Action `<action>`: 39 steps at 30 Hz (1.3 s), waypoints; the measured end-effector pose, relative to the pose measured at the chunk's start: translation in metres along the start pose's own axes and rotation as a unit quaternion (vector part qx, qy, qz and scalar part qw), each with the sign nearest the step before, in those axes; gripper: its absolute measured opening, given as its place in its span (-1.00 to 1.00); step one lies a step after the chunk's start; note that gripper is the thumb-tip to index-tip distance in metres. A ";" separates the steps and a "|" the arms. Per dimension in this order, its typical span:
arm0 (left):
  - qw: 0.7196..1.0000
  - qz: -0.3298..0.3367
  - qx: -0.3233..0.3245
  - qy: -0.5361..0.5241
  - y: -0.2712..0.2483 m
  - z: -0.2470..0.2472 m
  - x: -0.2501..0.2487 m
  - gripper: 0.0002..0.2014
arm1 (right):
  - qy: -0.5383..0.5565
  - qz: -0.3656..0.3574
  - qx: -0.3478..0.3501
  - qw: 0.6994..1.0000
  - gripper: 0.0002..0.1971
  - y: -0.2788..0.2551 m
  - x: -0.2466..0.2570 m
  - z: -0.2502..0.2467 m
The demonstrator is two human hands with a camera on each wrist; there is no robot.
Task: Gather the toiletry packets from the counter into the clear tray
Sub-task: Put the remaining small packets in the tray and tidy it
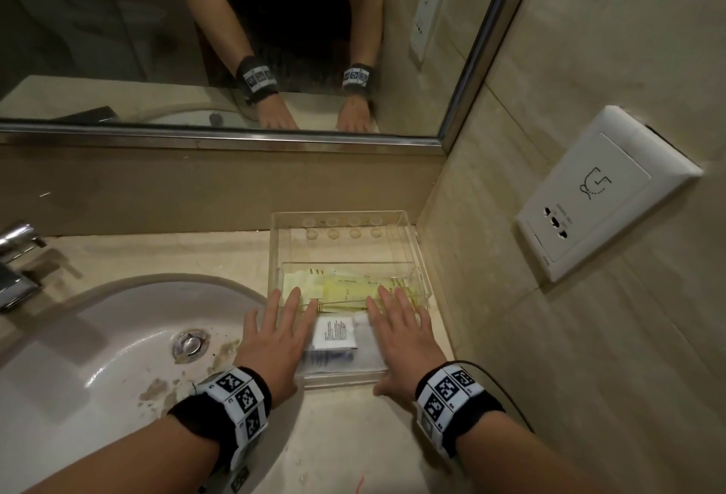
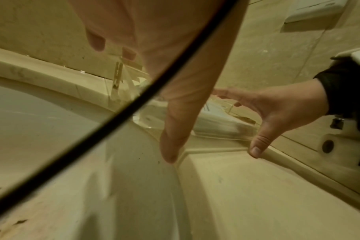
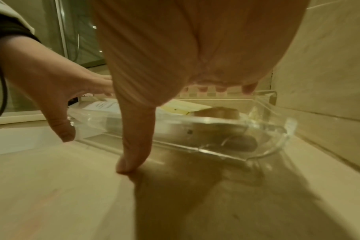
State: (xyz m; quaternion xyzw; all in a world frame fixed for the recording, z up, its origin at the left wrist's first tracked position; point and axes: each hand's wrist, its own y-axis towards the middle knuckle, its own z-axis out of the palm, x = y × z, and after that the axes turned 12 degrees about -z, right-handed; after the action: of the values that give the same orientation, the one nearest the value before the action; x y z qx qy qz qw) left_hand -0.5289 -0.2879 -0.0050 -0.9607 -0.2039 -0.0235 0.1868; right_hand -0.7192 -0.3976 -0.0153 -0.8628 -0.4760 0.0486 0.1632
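A clear tray [image 1: 338, 213] stands on the counter in the corner by the right wall. Inside it lie yellow packets [image 1: 345, 289] at the back and a white printed packet [image 1: 334, 332] on clear ones at the front. My left hand [image 1: 275, 332] is spread flat over the tray's left side, fingers straight. Over the right side my right hand [image 1: 400, 332] lies the same way. In the right wrist view, the right thumb [image 3: 134, 146] points down to the counter before the tray [image 3: 216, 134]. The left thumb [image 2: 170, 146] reaches the basin's edge. Neither hand holds anything.
The white sink basin [image 1: 118, 336] with its drain [image 1: 191, 342] lies just left of the tray, and a chrome faucet [image 1: 15, 258] is at far left. A wall socket [image 1: 601, 195] sits on the tiled right wall. A mirror [image 1: 235, 42] runs behind the counter.
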 end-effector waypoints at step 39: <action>0.996 0.009 -0.092 -0.021 0.022 -0.007 0.002 -0.15 | 0.007 0.021 -0.075 0.997 -0.06 0.022 -0.013 -0.016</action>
State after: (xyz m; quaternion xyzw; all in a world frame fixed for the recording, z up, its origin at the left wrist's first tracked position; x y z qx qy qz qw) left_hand -0.5174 -0.3085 -0.0062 -0.9760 -0.1956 -0.0205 0.0937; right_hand -0.7050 -0.4230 -0.0083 -0.8828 -0.4588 0.0104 0.1002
